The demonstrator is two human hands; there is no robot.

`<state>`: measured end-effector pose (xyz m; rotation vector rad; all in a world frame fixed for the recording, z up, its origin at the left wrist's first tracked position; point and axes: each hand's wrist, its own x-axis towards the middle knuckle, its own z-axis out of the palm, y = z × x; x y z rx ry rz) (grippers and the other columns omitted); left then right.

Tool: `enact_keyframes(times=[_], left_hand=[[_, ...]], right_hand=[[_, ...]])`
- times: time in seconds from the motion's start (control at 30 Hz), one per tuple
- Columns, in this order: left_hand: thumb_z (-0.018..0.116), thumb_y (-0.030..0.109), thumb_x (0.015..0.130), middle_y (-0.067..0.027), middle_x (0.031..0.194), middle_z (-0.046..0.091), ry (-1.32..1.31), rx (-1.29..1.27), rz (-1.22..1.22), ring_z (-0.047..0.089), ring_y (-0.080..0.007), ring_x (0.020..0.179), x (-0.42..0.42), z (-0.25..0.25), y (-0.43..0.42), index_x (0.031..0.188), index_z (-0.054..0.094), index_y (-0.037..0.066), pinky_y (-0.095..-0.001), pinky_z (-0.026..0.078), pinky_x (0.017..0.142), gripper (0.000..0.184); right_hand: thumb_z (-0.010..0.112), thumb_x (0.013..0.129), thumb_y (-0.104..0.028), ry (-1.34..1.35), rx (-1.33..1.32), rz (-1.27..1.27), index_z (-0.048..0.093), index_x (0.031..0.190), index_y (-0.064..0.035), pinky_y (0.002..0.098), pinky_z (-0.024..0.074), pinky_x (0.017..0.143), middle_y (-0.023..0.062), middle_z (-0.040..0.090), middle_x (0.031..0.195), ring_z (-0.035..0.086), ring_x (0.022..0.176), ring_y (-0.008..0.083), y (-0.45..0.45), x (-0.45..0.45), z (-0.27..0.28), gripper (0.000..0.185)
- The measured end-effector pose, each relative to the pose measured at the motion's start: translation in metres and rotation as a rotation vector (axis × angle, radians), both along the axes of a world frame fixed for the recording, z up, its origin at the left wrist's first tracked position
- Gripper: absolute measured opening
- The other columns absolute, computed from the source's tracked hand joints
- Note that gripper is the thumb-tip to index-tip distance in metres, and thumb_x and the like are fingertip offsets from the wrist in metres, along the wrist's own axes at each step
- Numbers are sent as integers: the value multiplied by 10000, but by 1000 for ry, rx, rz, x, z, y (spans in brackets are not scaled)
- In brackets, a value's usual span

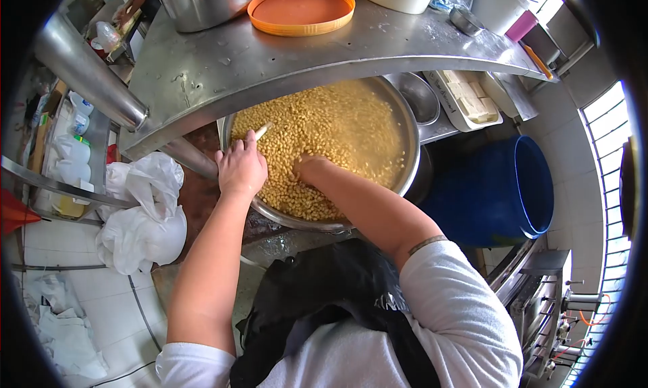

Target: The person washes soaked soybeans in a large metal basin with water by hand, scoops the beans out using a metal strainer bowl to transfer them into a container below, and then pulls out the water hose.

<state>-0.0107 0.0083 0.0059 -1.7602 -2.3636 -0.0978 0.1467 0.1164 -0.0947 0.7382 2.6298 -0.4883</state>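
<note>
Head view, left to right: crumpled white plastic bags [145,219] sit on the near side, to the left of the left fingers. The left hand [241,167] is at the left edge of a wide metal basin [307,224], fingers bent and close together; a pale stick [265,129] juts out just beyond the index finger, but I cannot tell whether it is gripped. Yellow beans [327,118] fill the basin around and beyond the fingers, under cloudy water on the right side. Beyond both hands, an orange round tray [302,13] rests on a steel shelf [223,71]. The right hand [308,168] is sunk in the beans, so I cannot tell whether its fingers are wide or narrow. Well to their right stands a blue barrel [466,199].
</note>
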Motion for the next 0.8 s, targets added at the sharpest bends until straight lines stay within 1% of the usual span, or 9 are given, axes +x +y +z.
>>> enact_keyframes(times=[0.07,0.1,0.3,0.4,0.6,0.73,0.8], left_hand=[[557,292,1010,-144,1207,718,-31,-31,4,698,-316,1143,1,2,0,1551,538,121,-512,427,1035,568],[566,290,1006,-134,1167,717,-8,1,-10,704,-311,1107,0,0,0,1542,549,122,-509,432,1011,563],[560,283,1031,-124,1137,728,6,7,0,708,-307,1075,0,-1,2,1535,561,129,-511,438,985,528],[564,260,1035,-119,1172,727,-23,-46,12,707,-298,1100,2,4,2,1530,550,115,-510,427,1014,516],[545,237,1042,-113,1173,726,7,-42,27,702,-295,1093,0,-1,5,1540,553,129,-498,419,1005,510],[545,225,1044,-114,1188,727,-2,-89,49,700,-288,1107,2,3,6,1543,553,134,-486,417,999,507],[548,221,1043,-116,1173,731,18,-61,27,706,-290,1091,0,-2,6,1541,556,137,-486,421,992,505]], right_hand=[[717,965,-228,-31,-89,-69,821,1187,-83,445,616,945,150,781,1216,734,1184,331,11,3,-12,285],[719,965,-227,-38,-107,-91,820,1191,-81,447,615,944,152,780,1220,733,1184,332,17,5,-14,286],[735,965,-217,-82,-167,-197,811,1212,-72,455,608,940,165,772,1239,730,1181,342,43,12,-15,297],[743,965,-212,-98,-175,-233,807,1223,-67,458,604,937,172,768,1249,729,1179,347,51,12,-14,303],[758,965,-202,-107,-189,-294,799,1244,-57,466,597,932,185,760,1269,726,1177,358,64,21,-16,318],[769,965,-196,-105,-202,-321,793,1259,-50,472,593,929,194,755,1282,724,1175,364,69,29,-21,329],[774,965,-193,-107,-207,-333,790,1266,-47,474,590,927,199,752,1289,723,1174,368,72,33,-23,335]])
